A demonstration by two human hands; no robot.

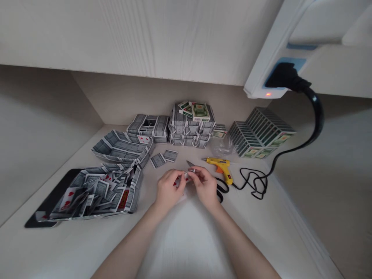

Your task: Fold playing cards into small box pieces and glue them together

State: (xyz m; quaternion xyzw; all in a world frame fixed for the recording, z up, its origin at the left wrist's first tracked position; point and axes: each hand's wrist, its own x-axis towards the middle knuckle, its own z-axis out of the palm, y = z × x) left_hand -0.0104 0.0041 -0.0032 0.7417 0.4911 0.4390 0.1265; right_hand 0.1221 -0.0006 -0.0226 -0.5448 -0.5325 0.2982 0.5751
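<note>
Playing card (pixel 190 171) sits right at our fingertips, folded or seen edge-on, we cannot tell which. Our left hand (pixel 170 189) and right hand (pixel 205 189) both pinch it between thumb and forefinger. Red pips show just below these fingers, whether on this card or another we cannot tell. Just beside our right fingers we have scissors (pixel 222 190), partly hidden by the hand, and near them a yellow glue gun (pixel 218 161). Ahead of our left fingers lie two face-down cards (pixel 157 160); well left of them stands a card-covered tray (pixel 136 195) heaped with cards. Farther ahead of our fingers, card-covered boxes (pixel 188 128) are stacked, topped with a green card pack (pixel 200 111).
</note>
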